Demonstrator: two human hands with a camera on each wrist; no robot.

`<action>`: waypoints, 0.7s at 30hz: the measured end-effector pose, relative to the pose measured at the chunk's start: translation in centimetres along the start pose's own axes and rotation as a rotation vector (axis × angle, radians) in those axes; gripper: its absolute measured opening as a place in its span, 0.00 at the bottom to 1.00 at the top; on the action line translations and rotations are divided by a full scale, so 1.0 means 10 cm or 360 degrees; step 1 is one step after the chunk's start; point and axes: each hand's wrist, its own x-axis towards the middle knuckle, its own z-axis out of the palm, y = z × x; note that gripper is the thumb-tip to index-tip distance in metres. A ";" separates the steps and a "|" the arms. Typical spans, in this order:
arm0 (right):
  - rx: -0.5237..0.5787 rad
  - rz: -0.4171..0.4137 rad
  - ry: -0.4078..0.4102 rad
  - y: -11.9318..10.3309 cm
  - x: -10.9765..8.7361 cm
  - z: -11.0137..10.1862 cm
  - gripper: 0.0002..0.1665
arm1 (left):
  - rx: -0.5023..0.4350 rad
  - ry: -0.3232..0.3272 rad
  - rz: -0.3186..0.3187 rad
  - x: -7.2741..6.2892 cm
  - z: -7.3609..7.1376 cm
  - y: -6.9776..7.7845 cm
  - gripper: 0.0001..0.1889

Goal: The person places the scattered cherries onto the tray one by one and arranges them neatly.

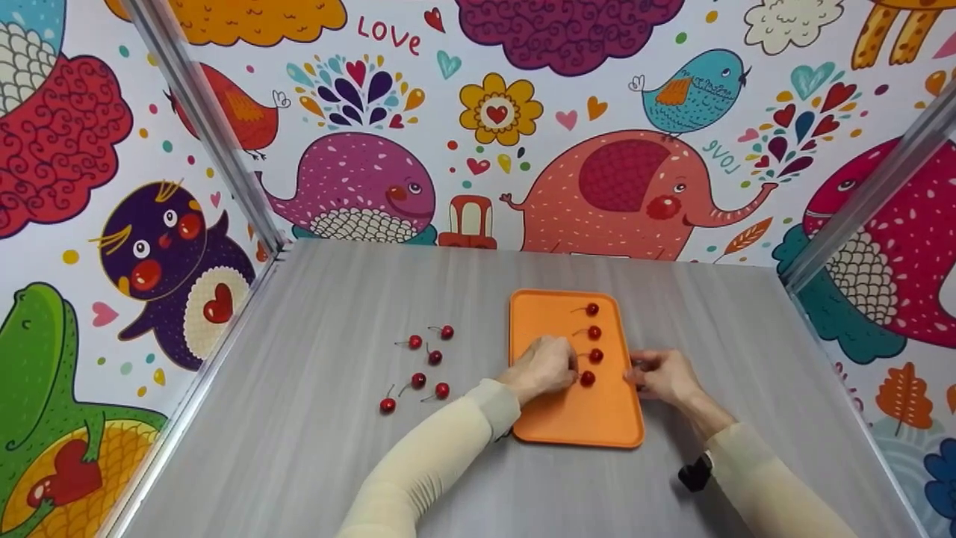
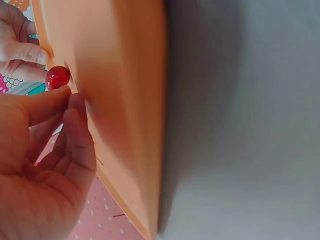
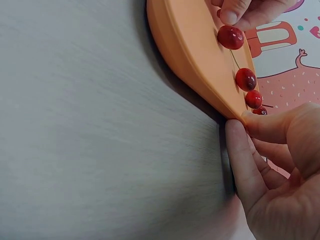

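Observation:
An orange tray (image 1: 545,418) lies on the table with several red cherries in a column along its right side. Over the tray, my left hand (image 1: 549,366) pinches the nearest cherry (image 1: 588,379) at its stem side. In the left wrist view that cherry (image 2: 57,77) sits right at the thumb and fingertip, and most of its stem is hidden. My right hand (image 1: 667,375) grips the tray's right rim, thumb on top and fingers at its outer side, as the right wrist view shows. Farther up the column lies another cherry (image 1: 595,356), its stem pointing left.
Left of the tray, several loose cherries with stems lie on the grey table (image 1: 314,359), one cherry (image 1: 387,405) nearest me. Printed walls with metal corner posts (image 1: 231,149) enclose the back and sides. A black device (image 1: 696,474) is at my right wrist.

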 end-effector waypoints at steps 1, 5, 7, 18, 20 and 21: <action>0.0001 0.0007 0.0000 0.00 0.00 0.00 0.31 | 0.0014 -0.0007 -0.0011 0.00 0.01 0.02 0.05; 0.0014 0.0028 0.0004 0.00 0.01 0.01 0.31 | 0.0056 -0.0020 -0.0036 0.02 0.05 0.11 0.07; 0.0028 0.0034 0.0001 0.01 0.01 0.01 0.31 | 0.0082 -0.0019 -0.0036 0.02 0.07 0.14 0.08; 0.0014 0.0046 0.0013 0.00 0.02 0.02 0.31 | 0.0023 -0.0042 -0.0060 0.00 0.10 0.19 0.07; 0.0016 0.0050 0.0018 0.01 0.02 0.02 0.32 | 0.0065 -0.0021 -0.0002 0.00 0.11 0.18 0.07; 0.0020 0.0053 0.0023 0.01 0.02 0.02 0.32 | 0.0088 -0.0008 0.0024 0.00 0.11 0.18 0.06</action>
